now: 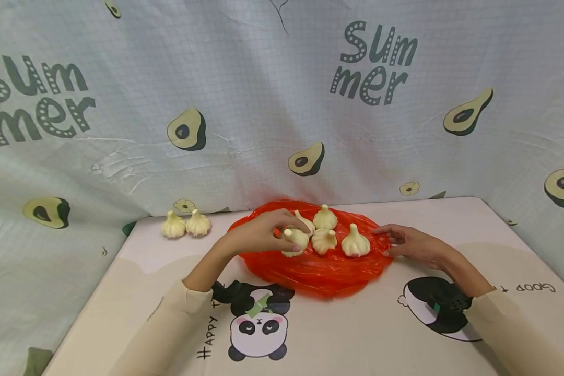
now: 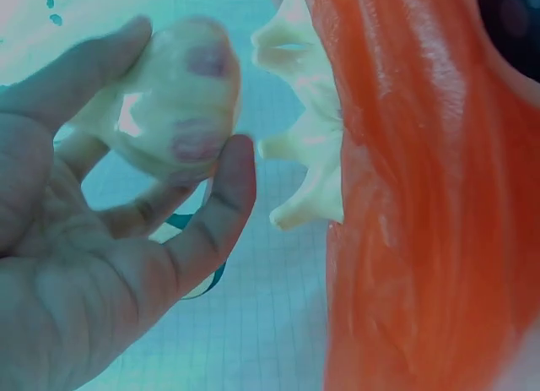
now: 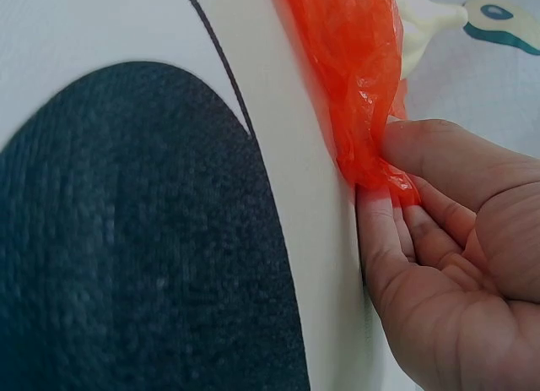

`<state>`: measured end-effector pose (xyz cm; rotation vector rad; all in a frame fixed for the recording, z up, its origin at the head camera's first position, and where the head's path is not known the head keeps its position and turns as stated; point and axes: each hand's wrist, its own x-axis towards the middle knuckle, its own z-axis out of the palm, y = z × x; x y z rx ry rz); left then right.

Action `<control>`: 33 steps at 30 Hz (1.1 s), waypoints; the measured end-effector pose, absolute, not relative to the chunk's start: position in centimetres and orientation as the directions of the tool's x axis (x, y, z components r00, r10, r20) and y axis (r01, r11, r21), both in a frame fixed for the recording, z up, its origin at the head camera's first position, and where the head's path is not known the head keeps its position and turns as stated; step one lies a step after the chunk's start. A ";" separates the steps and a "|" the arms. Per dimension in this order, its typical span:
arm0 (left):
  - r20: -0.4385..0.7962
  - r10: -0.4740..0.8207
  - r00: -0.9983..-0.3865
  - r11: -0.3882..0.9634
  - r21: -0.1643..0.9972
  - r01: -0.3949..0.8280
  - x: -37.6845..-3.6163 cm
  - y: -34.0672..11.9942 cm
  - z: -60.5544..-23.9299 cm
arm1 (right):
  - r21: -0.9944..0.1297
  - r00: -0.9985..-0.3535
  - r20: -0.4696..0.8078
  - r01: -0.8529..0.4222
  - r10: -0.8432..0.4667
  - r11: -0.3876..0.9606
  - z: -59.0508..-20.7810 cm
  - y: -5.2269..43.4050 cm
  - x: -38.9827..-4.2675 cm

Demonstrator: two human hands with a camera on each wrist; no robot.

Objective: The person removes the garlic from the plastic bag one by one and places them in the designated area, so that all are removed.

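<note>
My left hand (image 1: 268,230) holds a garlic bulb (image 2: 181,104) between thumb and fingers, over the left part of a red plastic bag (image 1: 319,277). In the left wrist view the bulb hangs apart from the other bulbs, its purple-tinged base toward the bag. Several more garlic bulbs (image 1: 355,243) sit on the bag, stems up, one of them partly behind the left fingers. At the bag's right edge my right hand (image 1: 415,244) pinches the plastic; the right wrist view shows a gathered fold of red film (image 3: 380,167) between thumb and fingers.
Two garlic bulbs (image 1: 186,224) stand side by side at the table's back left. The table (image 1: 348,334) has a pale cover printed with pandas. Behind it hangs a light curtain (image 1: 244,104) with avocado prints, close against the bag's far side.
</note>
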<state>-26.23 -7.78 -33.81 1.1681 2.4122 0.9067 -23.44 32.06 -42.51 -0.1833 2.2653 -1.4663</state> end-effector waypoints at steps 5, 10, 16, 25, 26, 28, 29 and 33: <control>0.044 0.730 -0.682 0.485 0.671 0.562 -25.5 -9.2 -33.8 | -0.894 -0.898 -0.282 0.118 -0.338 0.432 -42.4 32.1 -23.3; 0.049 0.709 -0.703 0.490 0.683 0.542 -24.7 -10.4 -33.7 | -0.893 -0.899 -0.285 0.122 -0.334 0.434 -42.3 32.2 -23.3; 0.035 0.679 -0.733 0.492 0.720 0.490 -23.5 -11.9 -33.9 | -0.895 -0.896 -0.290 0.130 -0.336 0.426 -42.4 32.1 -23.4; 0.059 0.637 -0.768 0.464 0.767 0.443 -22.3 -14.4 -34.1 | -0.898 -0.897 -0.286 0.128 -0.336 0.422 -42.3 32.2 -23.4; 0.057 0.635 -0.771 0.467 0.767 0.441 -22.2 -14.7 -34.1 | -0.898 -0.897 -0.286 0.129 -0.336 0.421 -42.3 32.2 -23.4; 0.052 0.629 -0.776 0.472 0.767 0.435 -22.0 -15.2 -34.3 | -0.898 -0.898 -0.286 0.131 -0.333 0.419 -42.2 32.2 -23.3; 0.051 0.626 -0.778 0.473 0.769 0.430 -21.9 -15.5 -34.3 | -0.899 -0.898 -0.287 0.133 -0.333 0.417 -42.3 32.2 -23.3; 0.048 0.597 -0.801 0.480 0.779 0.404 -21.6 -16.8 -34.7 | -0.903 -0.899 -0.283 0.133 -0.335 0.408 -42.2 32.2 -23.3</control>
